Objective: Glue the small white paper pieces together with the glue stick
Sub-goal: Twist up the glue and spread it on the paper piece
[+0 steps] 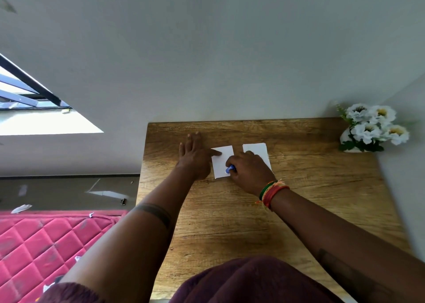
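- Step in hand looks like spreading glue on the left paper piece, just right of frame centre on the wooden table.
- Right hand is closed around the glue stick; only its blue end shows, tip down on the lower right part of that piece.
- Left hand lies flat with fingers spread, gripping nothing; its thumb pins the piece's upper left corner.
- To do it well: keep that pin firm, stroke away from the pinned corner so the sheet doesn't buckle or slide, use light pressure, and cover right out to the edges.
- Second paper piece lies just beside the first, to its right, with a narrow strip of table between; the right hand covers its lower part.
- Keep the gluing hand's knuckles from dragging that second piece off line.
- Both pieces look plain white, roughly rectangular, flat, and thin enough to crease easily.
- Can't tell how much glue is already down; none is visible on the white.
- White flowers sit at the right edge, well clear of the work.
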`<state>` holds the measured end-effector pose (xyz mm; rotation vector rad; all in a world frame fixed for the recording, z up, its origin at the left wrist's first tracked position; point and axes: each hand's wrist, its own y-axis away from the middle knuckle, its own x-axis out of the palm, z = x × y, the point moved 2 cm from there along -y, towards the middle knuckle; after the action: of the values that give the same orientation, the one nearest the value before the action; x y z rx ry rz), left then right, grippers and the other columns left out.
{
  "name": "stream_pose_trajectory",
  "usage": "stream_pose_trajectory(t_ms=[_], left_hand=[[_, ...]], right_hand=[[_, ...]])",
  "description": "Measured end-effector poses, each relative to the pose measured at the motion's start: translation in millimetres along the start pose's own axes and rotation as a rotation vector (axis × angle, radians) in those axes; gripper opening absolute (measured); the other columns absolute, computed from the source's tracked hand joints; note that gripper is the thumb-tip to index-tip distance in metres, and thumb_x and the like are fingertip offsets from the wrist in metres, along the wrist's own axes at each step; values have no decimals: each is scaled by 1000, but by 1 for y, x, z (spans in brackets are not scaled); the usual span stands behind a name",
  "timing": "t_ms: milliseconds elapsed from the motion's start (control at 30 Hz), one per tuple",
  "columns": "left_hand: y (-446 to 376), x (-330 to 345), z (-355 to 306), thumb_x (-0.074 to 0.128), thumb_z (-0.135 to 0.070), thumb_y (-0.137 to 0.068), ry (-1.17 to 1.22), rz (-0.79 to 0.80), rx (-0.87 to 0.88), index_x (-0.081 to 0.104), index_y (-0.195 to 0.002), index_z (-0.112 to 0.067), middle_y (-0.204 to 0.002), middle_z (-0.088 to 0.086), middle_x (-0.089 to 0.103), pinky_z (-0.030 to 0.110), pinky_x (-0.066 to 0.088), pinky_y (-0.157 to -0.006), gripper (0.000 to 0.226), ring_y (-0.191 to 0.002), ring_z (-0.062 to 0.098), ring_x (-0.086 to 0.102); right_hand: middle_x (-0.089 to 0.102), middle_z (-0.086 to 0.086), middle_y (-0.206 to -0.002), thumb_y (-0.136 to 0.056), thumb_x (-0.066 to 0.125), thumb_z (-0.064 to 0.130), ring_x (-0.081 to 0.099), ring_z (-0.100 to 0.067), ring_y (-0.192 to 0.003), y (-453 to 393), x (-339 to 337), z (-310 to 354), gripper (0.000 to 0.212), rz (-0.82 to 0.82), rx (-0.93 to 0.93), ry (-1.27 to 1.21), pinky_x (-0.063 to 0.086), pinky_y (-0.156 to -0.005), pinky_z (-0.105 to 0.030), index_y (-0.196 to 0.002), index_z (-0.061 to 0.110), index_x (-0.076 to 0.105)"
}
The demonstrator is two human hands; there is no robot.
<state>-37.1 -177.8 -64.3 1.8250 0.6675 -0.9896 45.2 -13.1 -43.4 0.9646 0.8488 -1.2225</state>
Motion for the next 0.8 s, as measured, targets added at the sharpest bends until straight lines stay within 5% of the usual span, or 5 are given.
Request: stream_pose_trajectory(t_ms=[800], left_hand=[[-5,-12,-1,54,-5,-98,51,15,-4,51,-145,-53,-173,11,-18,59,-10,-127,67,-156,38,-28]], right_hand=[[70,-5,-113,-93,57,24,58,-30,-109,-39,-5,10,21,-24,-67,86,46,-95,-44,-109,18,69]])
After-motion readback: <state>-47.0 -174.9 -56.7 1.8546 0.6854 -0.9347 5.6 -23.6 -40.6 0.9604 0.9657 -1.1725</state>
